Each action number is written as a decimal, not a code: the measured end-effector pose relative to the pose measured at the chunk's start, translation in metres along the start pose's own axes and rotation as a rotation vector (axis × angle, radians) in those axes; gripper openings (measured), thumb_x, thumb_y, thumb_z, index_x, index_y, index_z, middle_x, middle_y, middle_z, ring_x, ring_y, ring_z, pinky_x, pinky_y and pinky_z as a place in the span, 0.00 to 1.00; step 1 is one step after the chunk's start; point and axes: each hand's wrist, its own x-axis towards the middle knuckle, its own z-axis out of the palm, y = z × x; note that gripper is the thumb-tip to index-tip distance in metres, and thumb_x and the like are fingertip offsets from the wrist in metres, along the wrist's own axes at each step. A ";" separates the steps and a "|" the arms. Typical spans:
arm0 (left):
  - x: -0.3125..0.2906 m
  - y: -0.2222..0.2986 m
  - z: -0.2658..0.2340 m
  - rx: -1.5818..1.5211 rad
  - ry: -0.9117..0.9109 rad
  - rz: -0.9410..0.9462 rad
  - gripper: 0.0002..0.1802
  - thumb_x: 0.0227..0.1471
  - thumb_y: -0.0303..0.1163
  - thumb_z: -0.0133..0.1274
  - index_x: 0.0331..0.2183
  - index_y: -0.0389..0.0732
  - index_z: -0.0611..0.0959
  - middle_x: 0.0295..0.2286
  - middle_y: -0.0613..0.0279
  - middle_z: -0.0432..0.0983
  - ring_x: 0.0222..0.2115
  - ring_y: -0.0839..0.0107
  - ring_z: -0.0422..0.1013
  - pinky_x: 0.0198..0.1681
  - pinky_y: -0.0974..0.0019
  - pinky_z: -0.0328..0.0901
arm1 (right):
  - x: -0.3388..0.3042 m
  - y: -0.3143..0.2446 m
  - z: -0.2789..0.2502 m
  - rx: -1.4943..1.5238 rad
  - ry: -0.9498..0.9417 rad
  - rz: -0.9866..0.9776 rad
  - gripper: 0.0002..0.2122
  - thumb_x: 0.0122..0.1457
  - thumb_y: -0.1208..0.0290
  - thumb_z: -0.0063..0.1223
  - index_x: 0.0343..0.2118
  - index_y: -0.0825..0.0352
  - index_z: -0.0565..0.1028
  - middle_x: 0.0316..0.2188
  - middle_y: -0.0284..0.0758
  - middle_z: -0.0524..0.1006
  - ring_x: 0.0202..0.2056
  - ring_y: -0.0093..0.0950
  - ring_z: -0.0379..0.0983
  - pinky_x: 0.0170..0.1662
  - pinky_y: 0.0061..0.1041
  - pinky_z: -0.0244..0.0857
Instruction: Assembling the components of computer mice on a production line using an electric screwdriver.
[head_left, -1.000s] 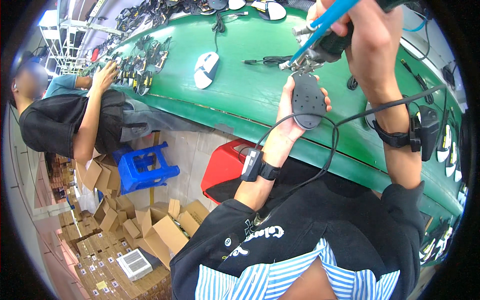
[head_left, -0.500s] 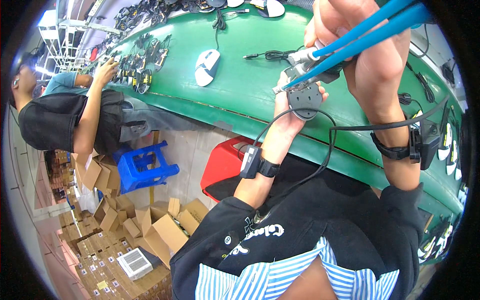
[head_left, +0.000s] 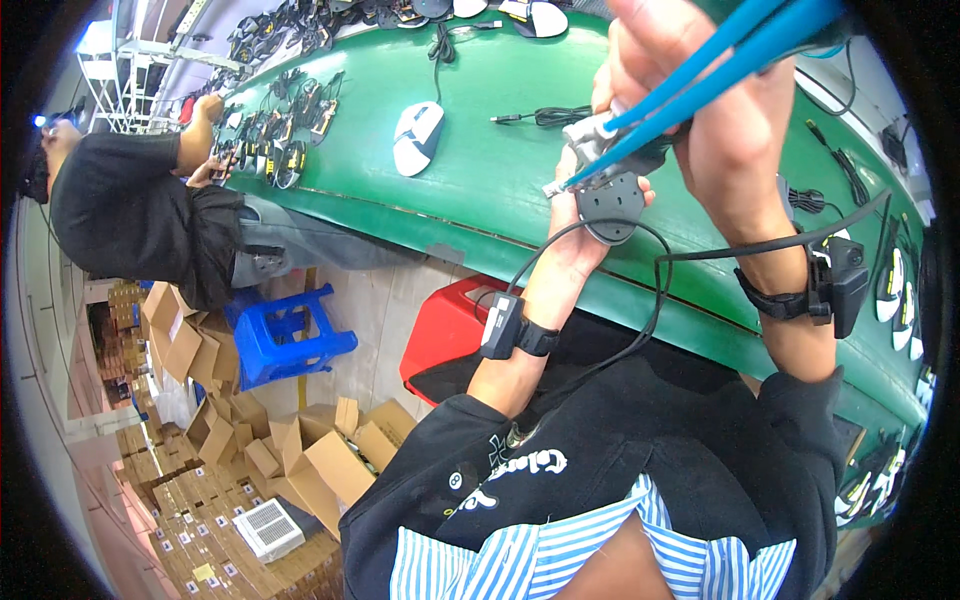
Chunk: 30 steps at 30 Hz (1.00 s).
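Note:
My left hand (head_left: 577, 243) is turned palm up, its fingers curled round a dark grey mouse base (head_left: 611, 208) with small slots in its face. In my right hand (head_left: 735, 120) is an air screwdriver (head_left: 597, 150) with metal fittings and two thick blue hoses (head_left: 715, 75). The tool's metal end slants down over the far left edge of the mouse base; whether it touches is hidden. A coiled black cable (head_left: 562, 116) lies on the green bench beyond my hands. Left of it sits a white mouse (head_left: 417, 138) with a dark patch and its cord.
Mouse parts (head_left: 290, 160) lie in rows on the bench near a co-worker in black (head_left: 130, 205). A red stool (head_left: 450, 330), a blue stool (head_left: 290, 335) and open cartons (head_left: 340, 455) stand below. More white mouse shells (head_left: 890, 285) and cables (head_left: 845, 170) lie at right.
My right hand and the screwdriver have moved slightly left and down. My left hand has stayed in place. The co-worker's head and arms have shifted, with the hands drawn closer in.

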 end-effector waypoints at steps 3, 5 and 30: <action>0.001 0.004 -0.007 0.062 -0.082 0.024 0.31 0.61 0.57 0.36 0.48 0.38 0.72 0.40 0.51 0.74 0.33 0.58 0.75 0.41 0.53 0.71 | 0.024 -0.006 -0.007 0.101 -0.110 -0.215 0.16 0.59 0.64 0.51 0.38 0.76 0.72 0.16 0.28 0.69 0.12 0.16 0.65 0.14 0.15 0.61; 0.001 0.006 -0.004 0.053 -0.057 0.040 0.30 0.61 0.56 0.38 0.46 0.39 0.73 0.39 0.51 0.74 0.34 0.58 0.74 0.41 0.52 0.71 | 0.016 -0.032 -0.013 -0.026 0.053 -0.045 0.14 0.61 0.67 0.47 0.40 0.76 0.70 0.12 0.21 0.61 0.10 0.14 0.56 0.13 0.14 0.59; -0.005 0.008 0.014 0.155 0.020 0.133 0.29 0.59 0.57 0.40 0.45 0.40 0.73 0.36 0.54 0.74 0.36 0.63 0.73 0.40 0.55 0.72 | 0.001 -0.005 -0.025 -0.065 0.137 -0.019 0.11 0.58 0.71 0.52 0.37 0.76 0.72 0.16 0.27 0.68 0.14 0.18 0.65 0.17 0.18 0.63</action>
